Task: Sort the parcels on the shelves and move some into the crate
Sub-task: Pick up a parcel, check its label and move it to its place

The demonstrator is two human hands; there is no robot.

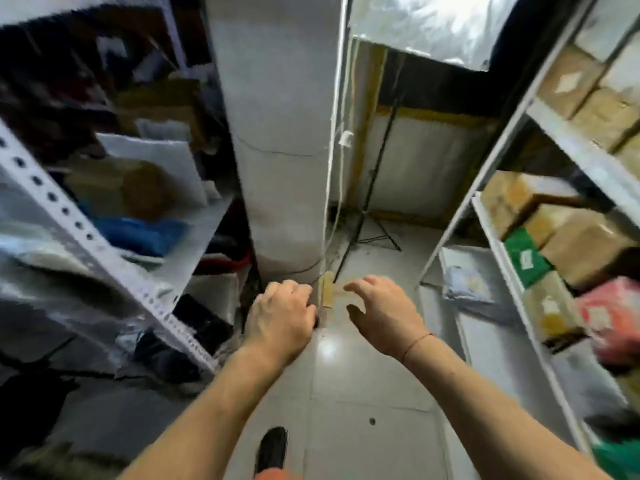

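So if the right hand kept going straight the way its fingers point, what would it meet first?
Probably the small tan cardboard piece just past the fingertips of the right hand, near the foot of the white pillar. Depth is unclear, so it may lie lower, on the floor.

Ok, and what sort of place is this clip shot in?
Most likely a parcel storeroom or small stockroom. A narrow tiled aisle runs between metal shelving units: cardboard boxes and a green mailer bag are stacked on the right, and soft bagged parcels are piled on the left.
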